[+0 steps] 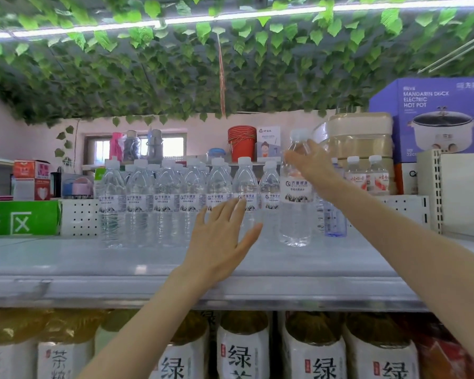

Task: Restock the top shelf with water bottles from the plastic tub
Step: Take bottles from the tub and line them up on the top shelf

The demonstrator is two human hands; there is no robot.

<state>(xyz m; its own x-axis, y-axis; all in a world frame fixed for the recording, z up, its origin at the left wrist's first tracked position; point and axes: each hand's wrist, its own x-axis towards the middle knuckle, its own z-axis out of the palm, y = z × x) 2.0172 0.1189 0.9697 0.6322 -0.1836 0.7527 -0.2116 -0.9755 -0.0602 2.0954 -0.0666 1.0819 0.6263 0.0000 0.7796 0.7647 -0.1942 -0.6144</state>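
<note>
Fingers and thumb of the right hand [309,162] curl round the shoulder of a clear water bottle [296,209], just under its white cap. The bottle hangs upright below that hand, its base level with the surface of the top shelf [93,258]; whether it already rests there cannot be told.

Left of the right hand, and just beside the held bottle, a row of matching water bottles [164,198] stands on the same shelf, white caps up and labels facing out. The left hand [219,242] is raised in front of the near end of that row, lower than the right hand, spread wide with straight fingers and holding nothing. Its fingertips overlap the label of one bottle; contact cannot be told.

Behind the right wrist stands a bluish bottle [335,222], and beyond the right hand two small bottles with pink labels [364,176]. Further right of that hand sits a purple hot pot box [427,116]. Above and left of it are stacked red buckets [241,140]. Far left of the left hand is a green sign [19,217]. Under both forearms, on the shelf below, stand large green tea bottles [244,351]. Green leaves [230,64] cover the ceiling overhead.
</note>
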